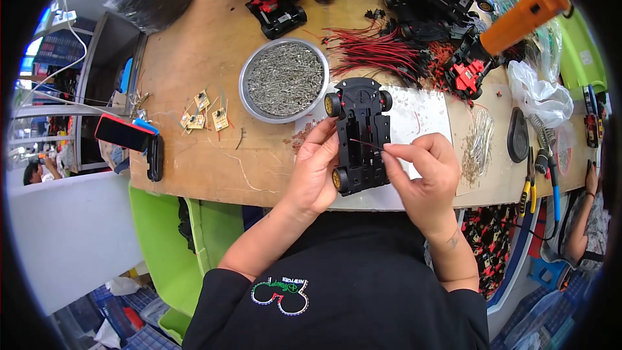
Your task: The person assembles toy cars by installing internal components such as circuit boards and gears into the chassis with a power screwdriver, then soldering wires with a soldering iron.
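Observation:
My left hand point(313, 175) grips a black toy car chassis point(364, 111) by its left side, above the table's front edge. The chassis stands on end toward me, with yellow-rimmed wheels on its left side and open slots along its middle. Between thumb and forefinger, my right hand point(429, 172) pinches a thin dark red wire point(368, 144) that runs over the chassis's middle slot. Where the wire's left end is fixed, if anywhere, I cannot make out. Under the chassis lies a white sheet point(424, 113) with a short loose red wire on it.
A metal bowl point(242, 94) full of small screws stands behind the chassis. Red and black wires point(379, 52) lie behind it, near several toy cars point(278, 13). Small circuit boards point(220, 118) are at left. An orange-handled tool point(528, 16), pliers point(528, 185) and a soldering iron point(555, 188) are at right.

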Demonstrator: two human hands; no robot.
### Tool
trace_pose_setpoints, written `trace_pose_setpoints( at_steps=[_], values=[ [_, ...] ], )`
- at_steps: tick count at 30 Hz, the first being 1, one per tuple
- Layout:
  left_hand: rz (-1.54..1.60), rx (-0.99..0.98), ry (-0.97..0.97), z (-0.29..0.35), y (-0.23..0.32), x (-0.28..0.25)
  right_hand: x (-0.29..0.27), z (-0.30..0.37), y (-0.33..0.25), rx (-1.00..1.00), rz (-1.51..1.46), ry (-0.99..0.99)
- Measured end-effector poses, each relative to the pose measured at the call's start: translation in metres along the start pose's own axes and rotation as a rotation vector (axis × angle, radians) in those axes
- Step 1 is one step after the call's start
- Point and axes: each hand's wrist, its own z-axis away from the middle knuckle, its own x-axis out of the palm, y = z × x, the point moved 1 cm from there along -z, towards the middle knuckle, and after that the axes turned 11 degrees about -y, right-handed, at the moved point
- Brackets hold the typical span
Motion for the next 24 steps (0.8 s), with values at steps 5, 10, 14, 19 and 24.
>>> trace_pose_setpoints(
  at_steps=[5,10,14,19,24],
  values=[
    [0.012,0.028,-0.028,0.0,-0.005,0.001,0.012,-0.004,-0.011,-0.119,0.201,0.02],
    [0.028,0.058,-0.092,0.002,-0.004,0.002,0.023,-0.01,-0.017,-0.192,0.254,0.02],
    [0.024,0.078,-0.113,0.004,-0.005,0.0,0.028,-0.012,-0.018,-0.184,0.282,0.022],
    [0.039,0.088,-0.134,0.003,-0.005,-0.004,0.032,-0.013,-0.019,-0.169,0.266,-0.022],
    [0.017,0.084,-0.143,0.003,-0.004,-0.004,0.032,-0.015,-0.016,-0.144,0.228,-0.047]
  ],
)
